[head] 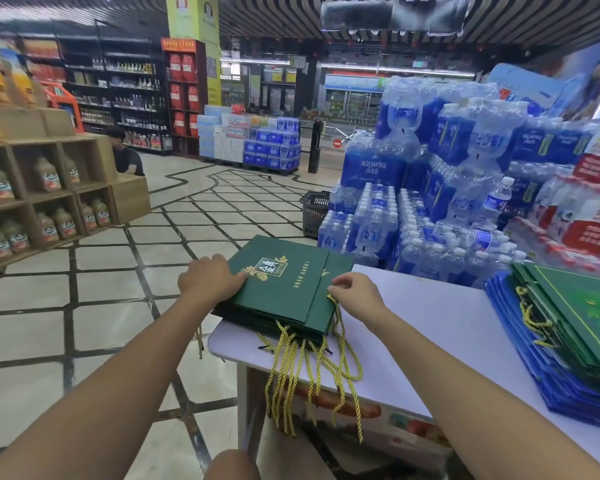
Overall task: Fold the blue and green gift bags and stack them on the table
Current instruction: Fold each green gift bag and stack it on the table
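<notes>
**Q:** Where is the bag being handled?

**A:** A folded green gift bag [284, 282] lies flat on top of a stack [246, 319] of other green bags, at the left corner of the white desk [430, 323]. Gold cord handles [305, 368] hang over the desk's near edge.

**Q:** And the hands?

**A:** The left hand [210, 277] rests on the bag's left edge, fingers fairly straight. The right hand [355, 294] has curled fingers pinching the bag's right edge. A pile of blue and green bags [568, 341] sits well apart at the right.
</notes>
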